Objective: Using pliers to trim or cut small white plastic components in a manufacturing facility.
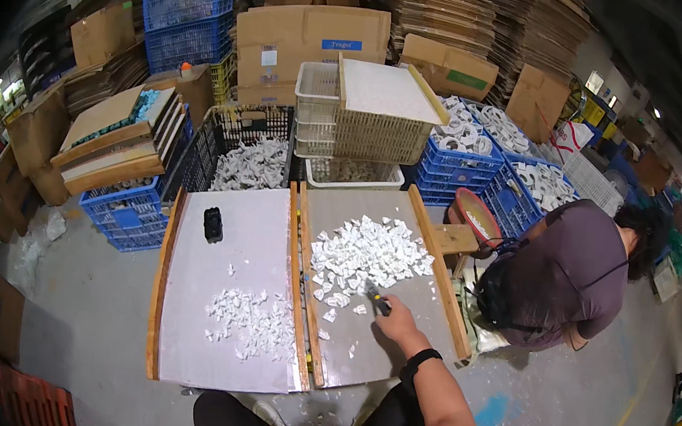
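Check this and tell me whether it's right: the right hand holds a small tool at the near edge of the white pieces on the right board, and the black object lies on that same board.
One part is wrong: the head view shows the black object on the left board. The right hand does hold a small tool at the near edge of the white pieces on the right board.

Bare wood rails [444, 285] edge the surface [190, 280], which looks smooth with a faint sheen. The white pieces [370, 255] look like matt plastic with rough edges. The blue crates [187, 11] are moulded plastic, the cartons [307, 34] matt cardboard, and the floor [548, 400] looks like smooth, dull concrete.
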